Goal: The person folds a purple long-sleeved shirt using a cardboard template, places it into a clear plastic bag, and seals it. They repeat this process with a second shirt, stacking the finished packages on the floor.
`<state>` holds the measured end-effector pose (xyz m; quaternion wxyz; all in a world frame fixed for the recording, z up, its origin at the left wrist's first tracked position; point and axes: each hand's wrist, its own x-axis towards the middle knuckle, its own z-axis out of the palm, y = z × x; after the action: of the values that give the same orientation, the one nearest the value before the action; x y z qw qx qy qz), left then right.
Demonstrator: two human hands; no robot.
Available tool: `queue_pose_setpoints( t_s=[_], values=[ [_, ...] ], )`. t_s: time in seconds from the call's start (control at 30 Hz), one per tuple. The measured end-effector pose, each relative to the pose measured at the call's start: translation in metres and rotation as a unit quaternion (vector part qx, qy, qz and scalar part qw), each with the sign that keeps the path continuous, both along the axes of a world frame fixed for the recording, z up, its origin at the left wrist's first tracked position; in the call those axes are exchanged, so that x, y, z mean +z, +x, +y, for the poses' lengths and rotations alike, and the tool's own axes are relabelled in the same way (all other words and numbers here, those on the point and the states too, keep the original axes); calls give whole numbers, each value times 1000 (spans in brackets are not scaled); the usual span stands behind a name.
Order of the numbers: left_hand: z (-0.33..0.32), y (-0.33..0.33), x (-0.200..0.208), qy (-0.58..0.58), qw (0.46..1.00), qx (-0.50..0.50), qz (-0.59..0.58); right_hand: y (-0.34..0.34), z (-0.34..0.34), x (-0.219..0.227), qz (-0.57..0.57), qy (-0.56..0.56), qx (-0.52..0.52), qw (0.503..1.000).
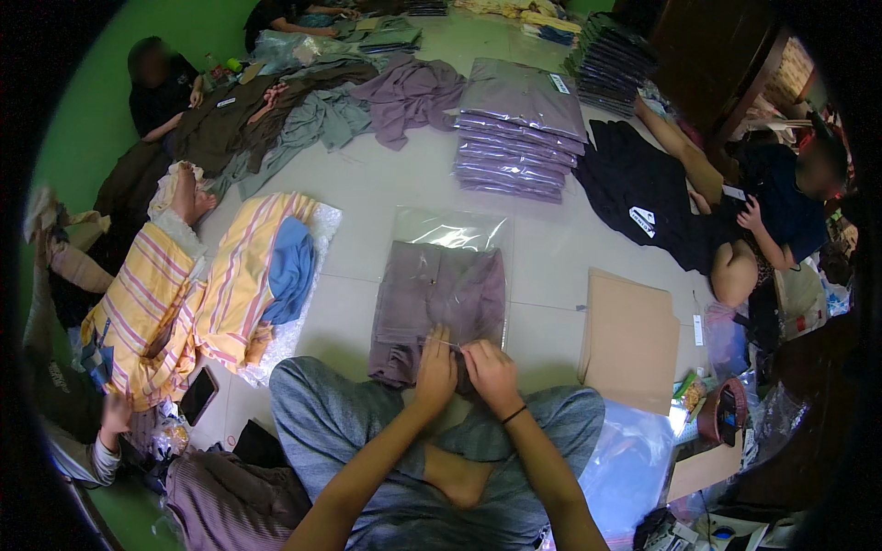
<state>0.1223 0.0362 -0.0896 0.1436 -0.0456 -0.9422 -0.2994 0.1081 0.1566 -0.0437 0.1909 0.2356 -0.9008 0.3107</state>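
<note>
A folded mauve-grey garment (404, 285) lies in front of my crossed legs, partly inside a clear plastic bag (455, 225). Its lower end bunches up by my wrists. My left hand (436, 372) rests over the near part of it, fingers straight and close together, holding the bag's edge. Beside it, my right hand (493, 375) pinches the same edge, with a thin pale line of plastic stretched between the two hands. The fingertips of the right hand are partly hidden.
A stack of bagged mauve garments (514, 138) stands ahead. Brown cardboard sheets (629, 340) and clear bags (625, 468) lie to my right. Yellow striped cloth (248, 266) and a phone (198, 397) lie left. Other people sit on both sides; a black garment (634, 179) lies at the right.
</note>
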Motion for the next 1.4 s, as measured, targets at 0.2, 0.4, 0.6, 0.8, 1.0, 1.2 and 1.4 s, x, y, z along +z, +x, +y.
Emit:
queue_pose_setpoints(
  t_s=[0.2, 0.4, 0.6, 0.8, 1.0, 1.2, 1.4],
  values=[
    [29, -32, -9, -23, 983, 178, -44, -2, 9, 3, -47, -41, 37, 997],
    [24, -43, 2, 130, 965, 181, -136, -18, 28, -19, -163, -239, -22, 957],
    [14, -50, 5, 145, 974, -164, -55, -33, 39, -41, -506, -372, -76, 775],
    [4, -49, -15, 545, 783, -195, -227, -28, 37, -30, -534, -464, -79, 702],
    [15, -16, -19, 82, 919, -294, -251, -32, 35, -60, -367, -352, -91, 856],
    [0, 16, 9, -49, 946, -302, -109, -30, 37, -77, -418, -355, -179, 817],
    [-84, -14, 25, 24, 999, 14, 37, -30, 42, -83, -457, -338, -204, 797]
  ],
)
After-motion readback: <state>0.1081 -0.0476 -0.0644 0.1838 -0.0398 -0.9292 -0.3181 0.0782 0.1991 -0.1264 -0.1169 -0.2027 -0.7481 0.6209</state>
